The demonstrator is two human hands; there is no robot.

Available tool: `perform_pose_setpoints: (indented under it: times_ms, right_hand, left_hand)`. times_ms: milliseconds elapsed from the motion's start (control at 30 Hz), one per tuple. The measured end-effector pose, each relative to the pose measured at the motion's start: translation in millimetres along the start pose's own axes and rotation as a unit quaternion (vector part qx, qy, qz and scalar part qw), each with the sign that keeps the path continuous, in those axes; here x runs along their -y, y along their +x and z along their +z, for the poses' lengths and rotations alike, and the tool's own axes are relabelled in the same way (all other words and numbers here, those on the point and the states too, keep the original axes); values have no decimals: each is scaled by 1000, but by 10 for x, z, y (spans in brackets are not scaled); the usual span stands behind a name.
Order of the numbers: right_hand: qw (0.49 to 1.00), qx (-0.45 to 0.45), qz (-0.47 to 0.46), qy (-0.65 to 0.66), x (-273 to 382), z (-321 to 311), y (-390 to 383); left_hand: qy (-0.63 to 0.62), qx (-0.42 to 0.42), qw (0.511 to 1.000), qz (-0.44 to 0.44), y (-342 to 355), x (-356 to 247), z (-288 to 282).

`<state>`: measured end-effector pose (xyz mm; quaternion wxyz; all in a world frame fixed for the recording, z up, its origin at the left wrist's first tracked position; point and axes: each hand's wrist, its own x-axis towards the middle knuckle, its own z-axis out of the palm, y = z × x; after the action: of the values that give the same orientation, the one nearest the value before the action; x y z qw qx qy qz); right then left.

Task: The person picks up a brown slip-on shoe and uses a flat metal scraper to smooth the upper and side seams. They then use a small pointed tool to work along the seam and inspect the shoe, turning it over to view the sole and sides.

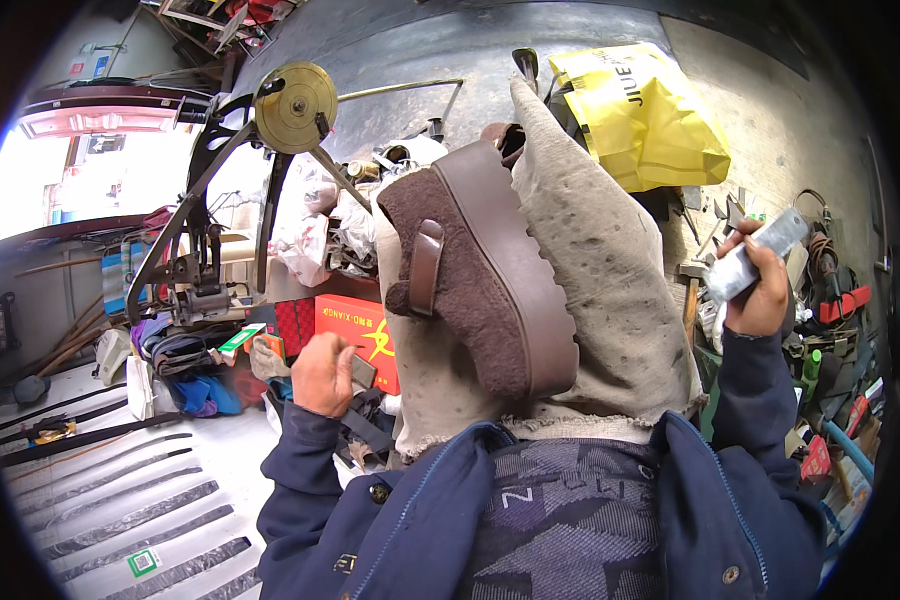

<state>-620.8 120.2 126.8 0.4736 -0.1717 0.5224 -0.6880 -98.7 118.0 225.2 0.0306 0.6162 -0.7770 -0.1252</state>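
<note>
A brown fuzzy shoe (462, 265) with a buckled strap and a thick ridged sole rests on its side across my lap. Under it, a worn beige apron (610, 290) covers my legs. To the right of the shoe, my right hand (759, 285) grips a flat, silvery-grey oblong object (760, 255), whose kind I cannot make out. My left hand (322, 374) is raised to the left of the shoe and closed, thumb against the curled fingers; whatever may be inside is hidden. Neither hand touches the shoe.
A hand-wheel sewing machine (295, 108) stands at the far left. A red box (355, 335) lies beyond my left hand. At the far right is a yellow bag (645, 120). Tools, including a hammer (691, 290), crowd my right side; a striped white surface (150, 500) lies left.
</note>
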Motion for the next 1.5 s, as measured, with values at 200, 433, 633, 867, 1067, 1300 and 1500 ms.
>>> perform_pose_setpoints:
  times_ms: [200,433,633,867,1067,1300,1500]
  right_hand:
    - [992,-111,39,-49,-192,-1024,-2]
    - [916,-84,43,-391,-130,-2314,-456]
    - [797,-67,303,-518,-452,-3148,-1128]
    - [681,-52,250,-686,-1039,-2975,-1413]
    - [628,-77,251,-732,-999,-2798,-1278]
    - [569,-106,286,-764,-823,-2668,-1264]
    - [670,-130,191,-706,-900,-2530,-1027]
  left_hand:
    - [15,-14,999,29,-89,246,165]
    - [-589,-86,803,35,546,-67,-48]
    - [-722,67,688,-30,862,-207,-63]
    - [-720,190,660,-105,1104,-330,20]
    - [-567,274,766,-132,1343,-496,-7]
    - [-522,299,786,-142,1493,-768,66]
    - [-514,293,794,-138,1517,-1322,-37]
